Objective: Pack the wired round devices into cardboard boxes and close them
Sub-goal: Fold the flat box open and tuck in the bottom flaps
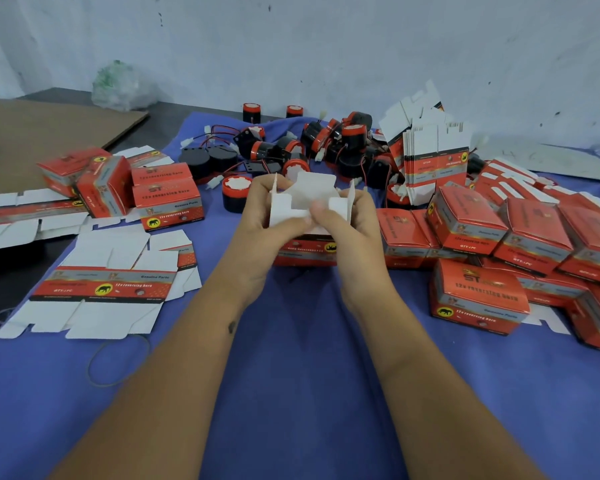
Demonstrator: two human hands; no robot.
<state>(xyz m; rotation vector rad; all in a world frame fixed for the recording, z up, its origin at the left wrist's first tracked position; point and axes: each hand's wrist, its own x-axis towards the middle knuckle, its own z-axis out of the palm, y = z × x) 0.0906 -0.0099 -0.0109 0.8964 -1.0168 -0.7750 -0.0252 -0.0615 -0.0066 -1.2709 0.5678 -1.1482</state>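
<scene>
Both forearms reach up from the bottom edge across the blue cloth point(291, 375) to the middle of the frame, where the left hand point(257, 216) and the right hand point(347, 220) grip one half-folded cardboard box point(305, 202) between them, fingers curled round its sides and thumbs pressing the white flaps at its open end. That open end faces up and toward the camera; its printed red side shows just below the hands. Nearest of the round devices point(235, 192) is one standing on its base just up and left of the box, closer to the left hand, so that hand looks the likelier to fetch it. More devices, with red and black wires, lie heaped further up the frame. Closed boxes point(478, 296) crowd the right side, and flat unfolded ones point(101, 289) lie at left.
</scene>
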